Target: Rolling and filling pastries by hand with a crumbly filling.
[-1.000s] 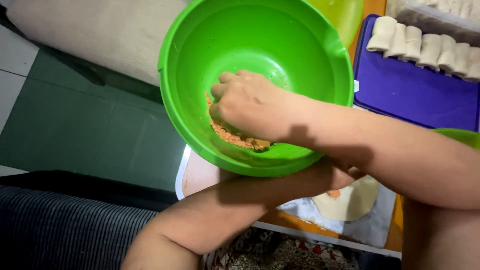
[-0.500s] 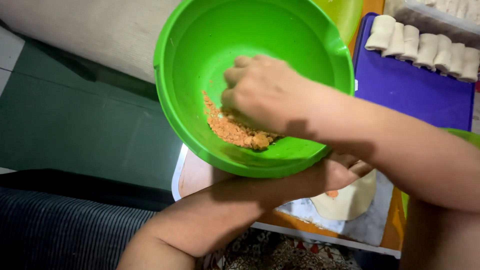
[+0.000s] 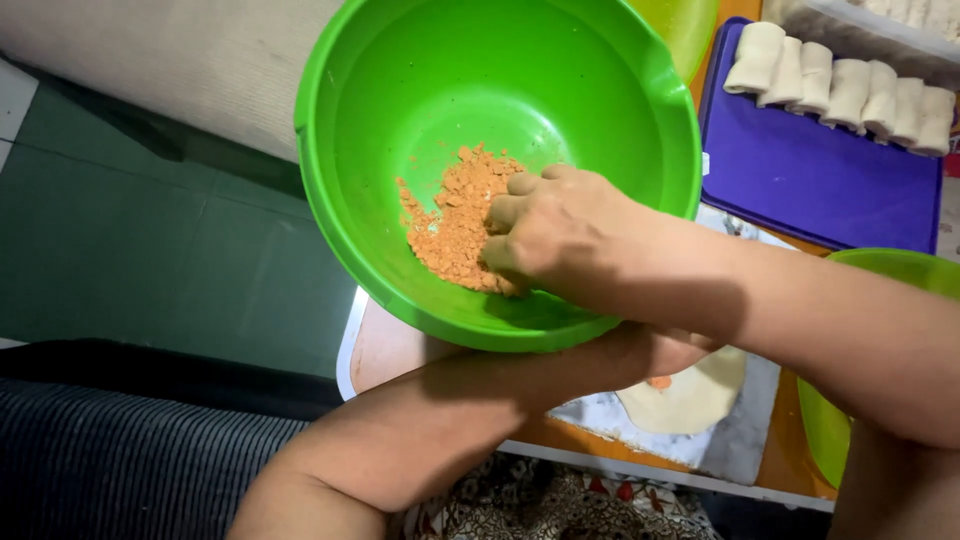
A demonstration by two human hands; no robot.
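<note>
Over the near table edge, my right hand point(image 3: 560, 235) curls pinched fingers into the orange filling point(image 3: 455, 225) low in the green bowl point(image 3: 400, 80); my left hand's point(image 3: 660, 350) fingers are hidden beneath; far right, rolls point(image 3: 840, 85) lie finished, one wrapper point(image 3: 690, 395) unfilled

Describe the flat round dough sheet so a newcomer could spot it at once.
Start from the big green bowl tilted at centre, where the right hand digs into orange crumbs. Look just below its rim, under the forearms: the dough sheet lies flat on a pale mat. Unlike the rolled pieces on the purple board, it is unrolled, with orange filling on it.
</note>
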